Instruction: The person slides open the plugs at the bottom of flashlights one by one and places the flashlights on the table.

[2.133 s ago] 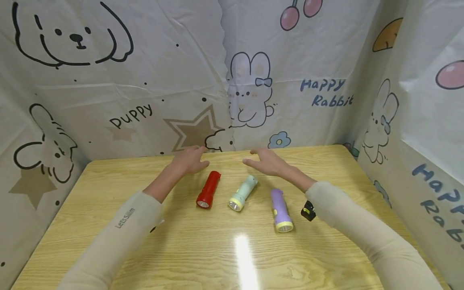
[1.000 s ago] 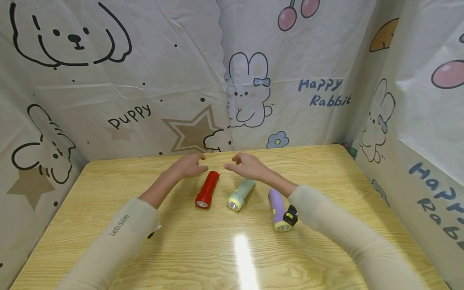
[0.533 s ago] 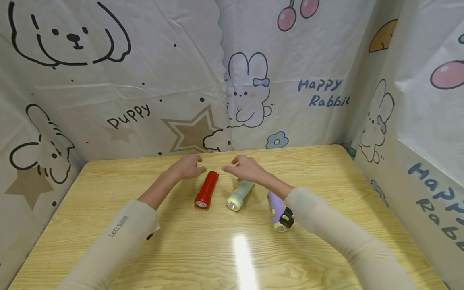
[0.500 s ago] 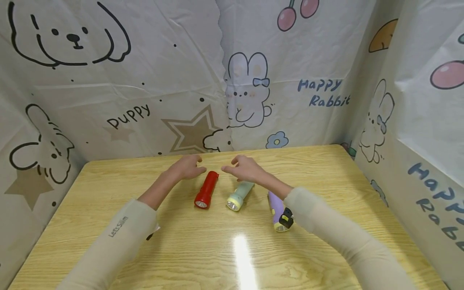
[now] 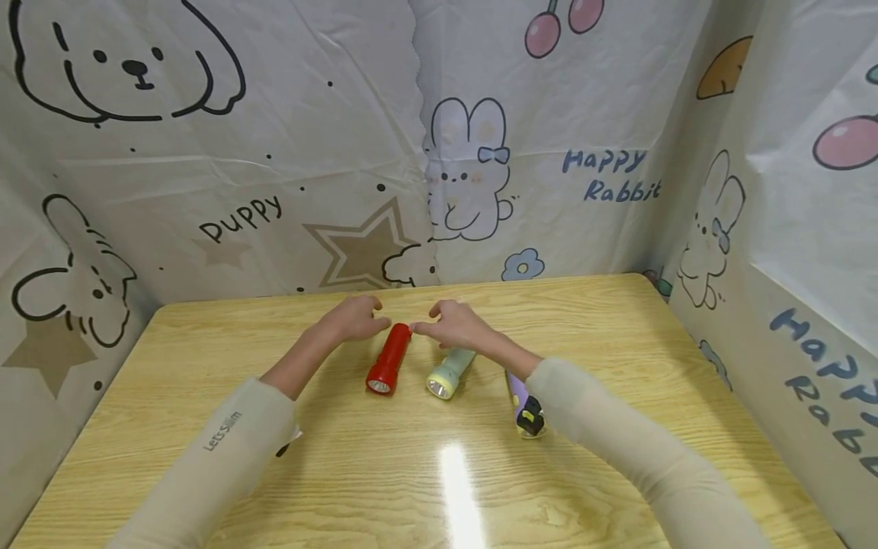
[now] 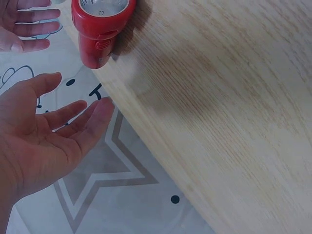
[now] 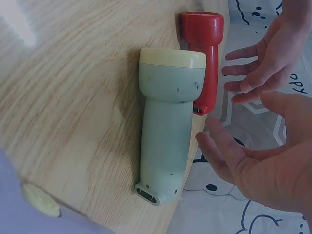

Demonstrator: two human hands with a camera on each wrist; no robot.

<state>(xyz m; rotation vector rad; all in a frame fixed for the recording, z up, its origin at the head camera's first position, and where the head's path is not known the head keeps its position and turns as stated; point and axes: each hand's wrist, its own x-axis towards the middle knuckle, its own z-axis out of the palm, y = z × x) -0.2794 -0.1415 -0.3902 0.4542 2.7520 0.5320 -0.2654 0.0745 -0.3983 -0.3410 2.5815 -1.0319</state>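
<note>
My left hand [image 5: 353, 319] hovers just left of the back end of a red flashlight [image 5: 389, 360], fingers loosely bent and holding nothing. In the left wrist view that hand [image 6: 53, 136] is apart from the flashlight. The right hand [image 5: 456, 324] is over the tail of a mint-green flashlight [image 5: 450, 374], its fingertips near the red one's back end. In the right wrist view its fingers grip nothing, and the green flashlight [image 7: 168, 126] lies beside them. A purple flashlight [image 5: 518, 390] lies further right, partly hidden by the right sleeve and wrist camera.
The wooden table [image 5: 384, 473] is bordered by printed cloth walls [image 5: 329, 114] at the back and both sides. A black wrist camera [image 5: 530, 418] hangs under the right sleeve. Glare marks the table's front middle.
My right hand has moved left and slightly toward me, from beyond the green flashlight to near the red one. Its fingers bend more. The left hand came slightly nearer; the flashlights stay in place.
</note>
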